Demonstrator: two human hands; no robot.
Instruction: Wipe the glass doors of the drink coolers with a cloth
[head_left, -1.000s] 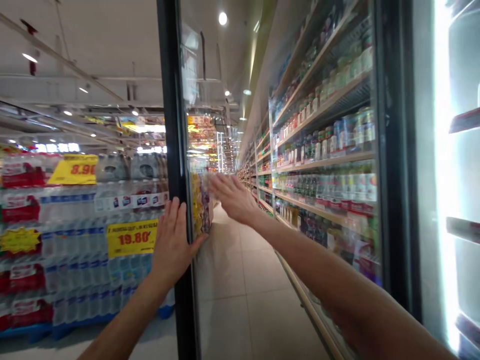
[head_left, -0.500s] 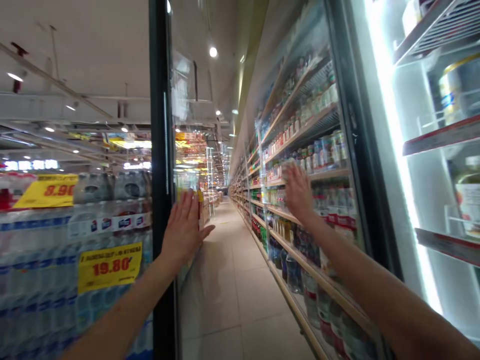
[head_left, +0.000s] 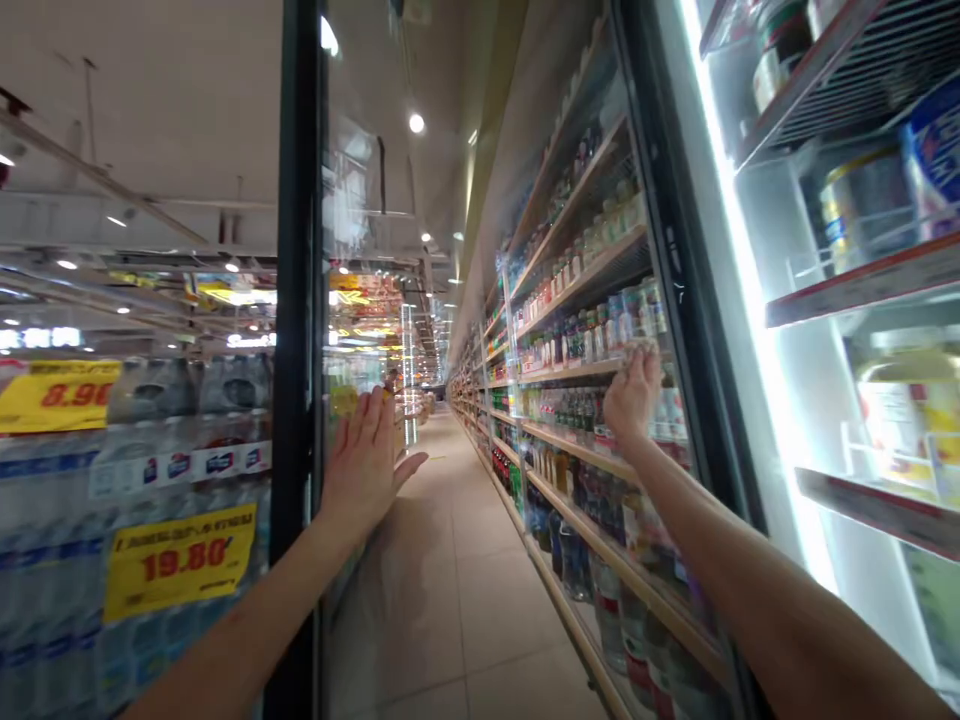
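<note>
A glass door point(head_left: 465, 520) with a black frame stands swung out in front of me. My left hand point(head_left: 367, 450) is spread against the glass close to the door's left frame post, thumb out to the side, holding nothing. On the right, my right hand point(head_left: 634, 400) is closed over a small pale cloth point(head_left: 640, 352), pressed to the glass near the right frame post. Only a little of the cloth shows past the fingertips, so its full shape is hidden. Shelves of bottles and cans appear in the glass behind both hands.
To the right is a lit cooler with wire shelves point(head_left: 870, 275) of jars and bottles. Stacked packs of bottled water point(head_left: 52, 560) with yellow price signs point(head_left: 180, 560) stand at left. A tiled aisle floor point(head_left: 420, 570) shows through the glass.
My right hand has moved right across the glass toward the right frame post, and its fingers have closed in. My left hand stays flat in place. The view has shifted slightly right.
</note>
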